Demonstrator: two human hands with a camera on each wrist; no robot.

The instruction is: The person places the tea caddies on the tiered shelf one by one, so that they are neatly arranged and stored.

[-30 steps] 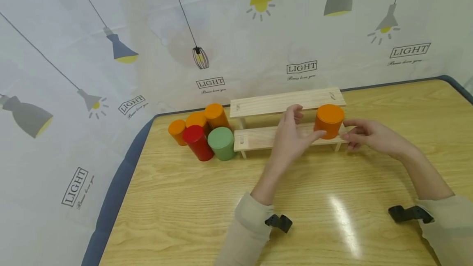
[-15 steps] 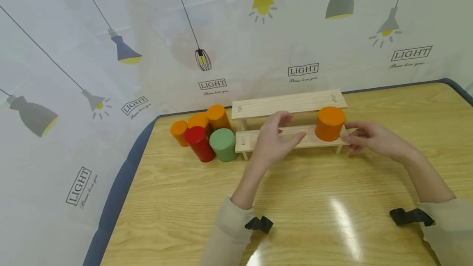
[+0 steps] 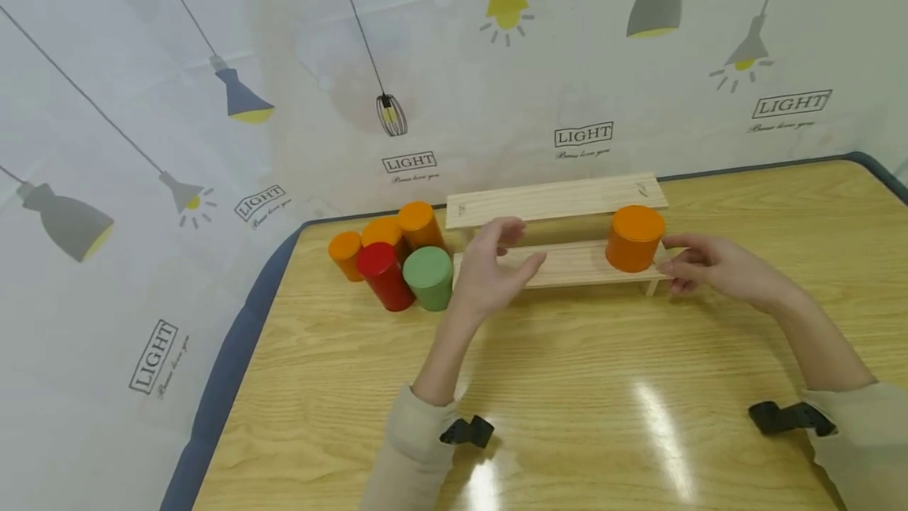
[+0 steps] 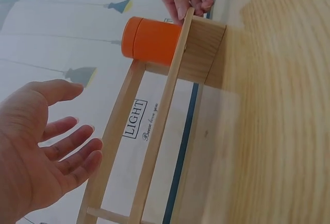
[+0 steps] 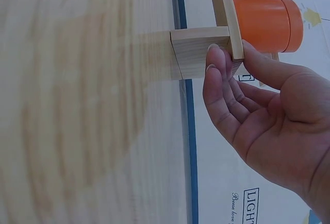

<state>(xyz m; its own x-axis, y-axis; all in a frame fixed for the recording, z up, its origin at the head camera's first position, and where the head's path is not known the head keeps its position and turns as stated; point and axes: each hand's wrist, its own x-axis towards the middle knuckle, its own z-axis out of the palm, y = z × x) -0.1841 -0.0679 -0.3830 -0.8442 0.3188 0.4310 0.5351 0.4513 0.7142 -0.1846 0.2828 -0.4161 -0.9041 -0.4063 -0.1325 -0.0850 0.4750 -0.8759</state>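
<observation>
A small two-step wooden shelf [image 3: 560, 199] stands near the back of the tabletop [image 3: 582, 385]. An orange can [image 3: 634, 237] stands upright on the lower step, near its right end. The right hand [image 3: 709, 266] grips that end of the lower step, fingers curled against the leg and edge, just beside the can but not touching it. The left hand [image 3: 489, 270] hovers in front of the left part of the lower step with its fingers spread and relaxed, holding nothing. To the left of the shelf, a cluster of cans stands together on the tabletop: a green can [image 3: 429, 277] nearest the hand, a red can [image 3: 384, 275] beside it, and three more orange cans [image 3: 386, 233] behind.
</observation>
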